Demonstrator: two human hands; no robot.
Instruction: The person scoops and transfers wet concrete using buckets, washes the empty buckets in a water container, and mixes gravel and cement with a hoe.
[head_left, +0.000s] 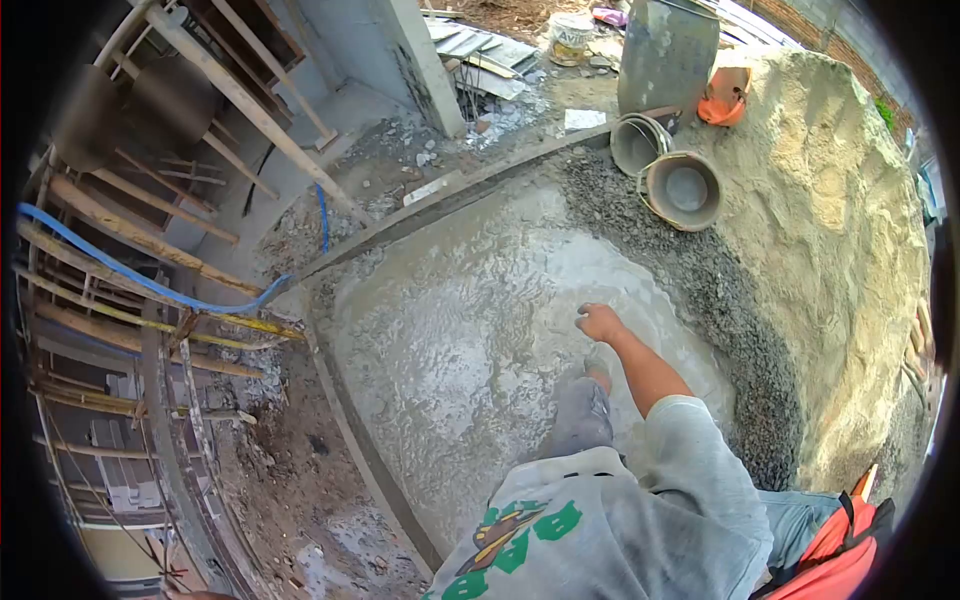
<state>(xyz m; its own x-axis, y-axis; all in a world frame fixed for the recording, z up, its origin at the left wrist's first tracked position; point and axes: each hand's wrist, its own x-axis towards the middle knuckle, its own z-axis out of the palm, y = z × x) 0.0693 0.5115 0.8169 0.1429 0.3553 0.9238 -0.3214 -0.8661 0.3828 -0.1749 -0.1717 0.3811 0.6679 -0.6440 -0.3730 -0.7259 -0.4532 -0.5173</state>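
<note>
My right hand [600, 322] hangs over a wide bed of wet grey concrete [450, 340], with nothing visible in it. Its fingers are loosely bent, the tips a little apart. Just below it, my leg in a grey trouser leg [582, 415] stands in the wet mix, the foot partly hidden. My left hand does not show. Dark gravel [735, 330] curves along the right side of the concrete, and two buckets [685, 190] [638, 145] rest at its upper end, beyond my right hand.
A large sand pile [825, 230] rises on the right. Low boards [365, 440] edge the concrete. Wooden poles [150, 240] and a blue hose [150, 283] lie to the left. A drum [665, 55] and an orange container [723, 98] stand at the back. Orange-red fabric [835, 550] shows at lower right.
</note>
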